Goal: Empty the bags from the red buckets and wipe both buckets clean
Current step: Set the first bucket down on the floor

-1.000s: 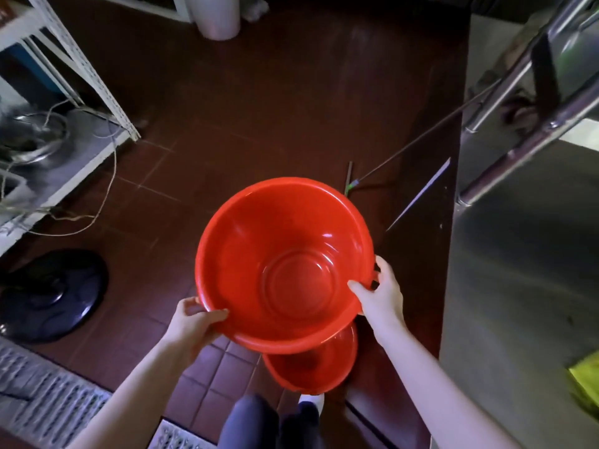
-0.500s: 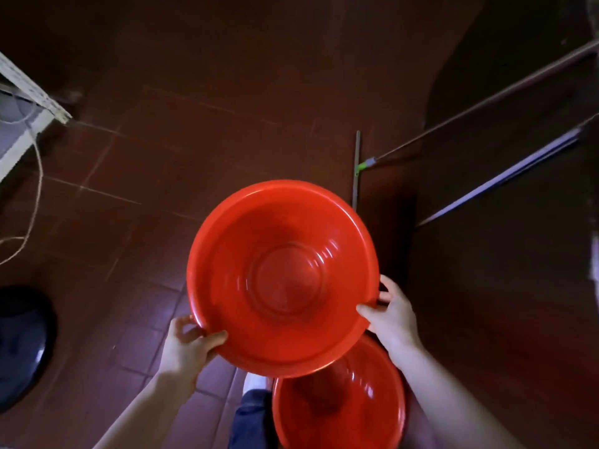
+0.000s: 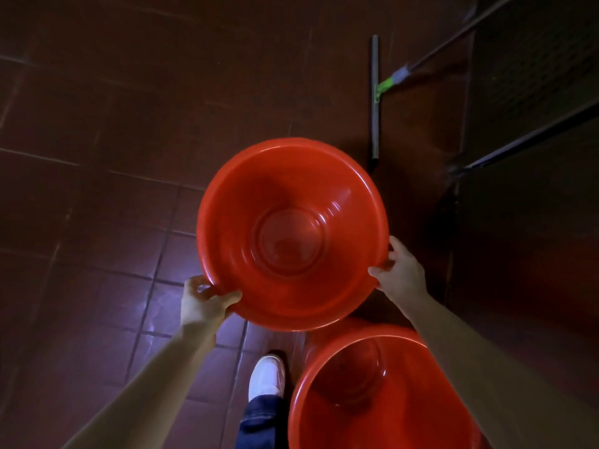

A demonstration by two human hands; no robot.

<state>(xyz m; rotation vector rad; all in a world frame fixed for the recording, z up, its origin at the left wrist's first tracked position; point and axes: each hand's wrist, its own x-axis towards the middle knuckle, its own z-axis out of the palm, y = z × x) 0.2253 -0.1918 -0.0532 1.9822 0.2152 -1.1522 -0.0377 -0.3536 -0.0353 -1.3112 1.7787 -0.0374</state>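
A bucket is being gripped at its rim by the left hand and right hand, just beyond the second bucket. No bags are being shown in either; wiping is likely being left to do.

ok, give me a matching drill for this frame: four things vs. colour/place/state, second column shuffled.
Things
1. top bucket
2. lower bucket
3. squeegee
4. shoe

Descriptions
A. white
B. on the floor at top right, green joint on its handle
C. gripped at the rim by left hand and right hand
D. bottom right, no hand on it

Pairs: 1-C, 2-D, 3-B, 4-A
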